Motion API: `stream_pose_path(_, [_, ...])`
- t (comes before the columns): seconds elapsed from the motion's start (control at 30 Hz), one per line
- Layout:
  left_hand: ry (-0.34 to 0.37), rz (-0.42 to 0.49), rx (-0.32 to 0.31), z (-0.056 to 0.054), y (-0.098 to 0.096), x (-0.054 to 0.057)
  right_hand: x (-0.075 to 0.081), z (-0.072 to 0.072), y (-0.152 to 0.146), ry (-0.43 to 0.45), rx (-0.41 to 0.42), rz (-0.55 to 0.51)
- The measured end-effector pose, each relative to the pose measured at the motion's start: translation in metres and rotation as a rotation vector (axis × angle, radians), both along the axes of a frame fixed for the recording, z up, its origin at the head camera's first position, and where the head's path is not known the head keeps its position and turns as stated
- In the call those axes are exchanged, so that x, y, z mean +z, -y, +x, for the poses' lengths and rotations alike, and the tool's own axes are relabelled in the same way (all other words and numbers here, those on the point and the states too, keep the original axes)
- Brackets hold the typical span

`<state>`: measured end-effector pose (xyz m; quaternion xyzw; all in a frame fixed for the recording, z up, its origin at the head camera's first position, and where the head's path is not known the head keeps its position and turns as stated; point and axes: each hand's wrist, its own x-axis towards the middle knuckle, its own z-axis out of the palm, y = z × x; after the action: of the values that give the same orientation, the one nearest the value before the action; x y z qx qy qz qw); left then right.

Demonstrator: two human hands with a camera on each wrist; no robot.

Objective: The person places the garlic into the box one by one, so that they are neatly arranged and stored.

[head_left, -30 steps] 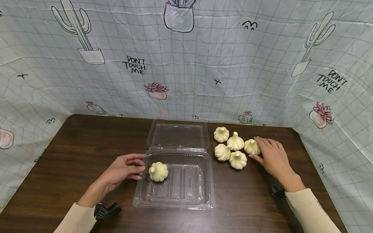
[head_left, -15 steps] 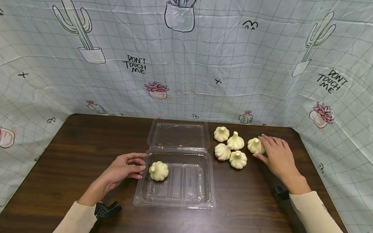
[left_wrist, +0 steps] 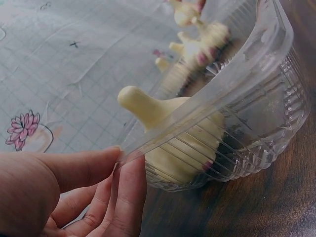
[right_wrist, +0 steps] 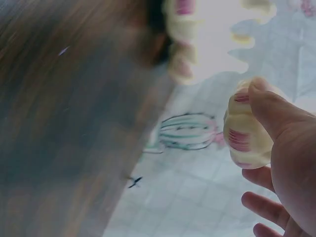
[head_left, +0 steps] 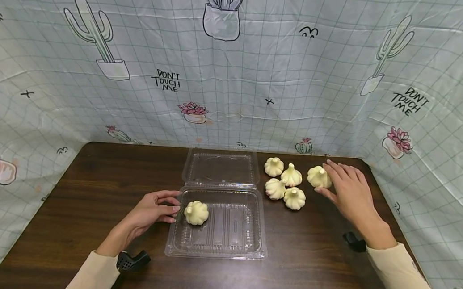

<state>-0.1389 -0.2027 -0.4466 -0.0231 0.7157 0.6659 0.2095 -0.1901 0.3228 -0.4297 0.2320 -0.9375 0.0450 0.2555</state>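
Observation:
My left hand (head_left: 150, 211) pinches the left rim of a clear plastic clamshell container (head_left: 257, 249), thumb on top and fingers beneath in the left wrist view. Inside the container, by that rim, rests a pale garlic bulb (head_left: 196, 213) with its stem up; the left wrist view shows this bulb (left_wrist: 173, 143) through the ribbed wall. My right hand (head_left: 350, 195) holds another garlic bulb (head_left: 318, 177) between thumb and fingers. In the right wrist view this held bulb (right_wrist: 242, 131) shows purple streaks and hangs apart from the blurred others.
Several more garlic bulbs (head_left: 291, 175) lie clustered on the dark wooden table (head_left: 311, 266), left of my right hand. The container's lid (head_left: 221, 168) is folded back flat towards the rear. A cactus-print curtain (head_left: 252, 74) surrounds the table's back and sides.
My right hand has drawn its garlic bulb away from the cluster, to the right and slightly up. The left hand, the container and the bulb inside have stayed in place.

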Motion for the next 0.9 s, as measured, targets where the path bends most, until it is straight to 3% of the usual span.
stream_pose_path(0.4, [-0.002,0.007,-0.005,0.000,0.001,0.000,0.021,0.013,0.035,-0.082,0.119,-0.024])
stream_pose_path(0.9, [0.005,0.006,-0.002,0.000,0.001,0.000,0.027,0.018,0.080,-0.120,0.289,0.032])
